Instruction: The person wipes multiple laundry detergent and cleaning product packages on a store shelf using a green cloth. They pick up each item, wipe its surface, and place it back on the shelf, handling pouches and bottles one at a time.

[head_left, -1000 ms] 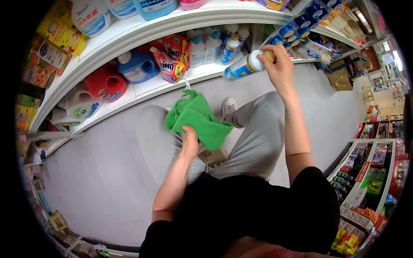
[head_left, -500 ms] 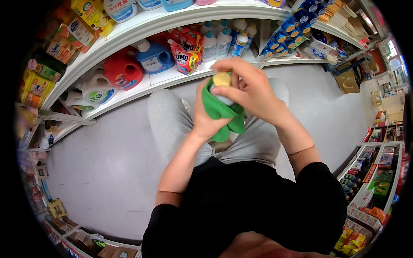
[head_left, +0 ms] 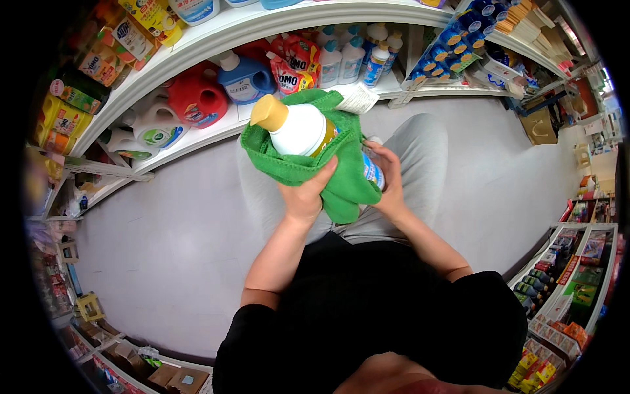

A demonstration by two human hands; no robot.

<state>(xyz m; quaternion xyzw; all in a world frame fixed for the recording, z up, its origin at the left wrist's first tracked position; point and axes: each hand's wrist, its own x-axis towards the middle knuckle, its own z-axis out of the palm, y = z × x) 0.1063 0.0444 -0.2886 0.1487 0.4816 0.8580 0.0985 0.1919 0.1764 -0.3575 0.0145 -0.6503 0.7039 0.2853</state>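
Observation:
A white bottle (head_left: 298,130) with a yellow cap lies tilted across my lap, its cap toward the upper left. Around its body is wrapped a green cloth (head_left: 348,174), with a white tag sticking out at the top. My left hand (head_left: 307,194) grips the bottle from below through the cloth, thumb along its side. At the bottle's lower end, my right hand (head_left: 390,184) curls its fingers round the base, where a blue and white label shows. The cloth hides most of the bottle's body.
Ahead runs a white shelf (head_left: 226,123) with a red jug (head_left: 197,98), a blue jug (head_left: 246,82), red pouches (head_left: 293,69) and several white bottles (head_left: 351,59). A cardboard box (head_left: 539,126) stands on the floor at the right. More stocked shelves (head_left: 577,262) are at the right.
The bottle has tipped from cap-up to lying over toward the upper left. My right hand has moved from the cap down to the base. The cloth has spread wider.

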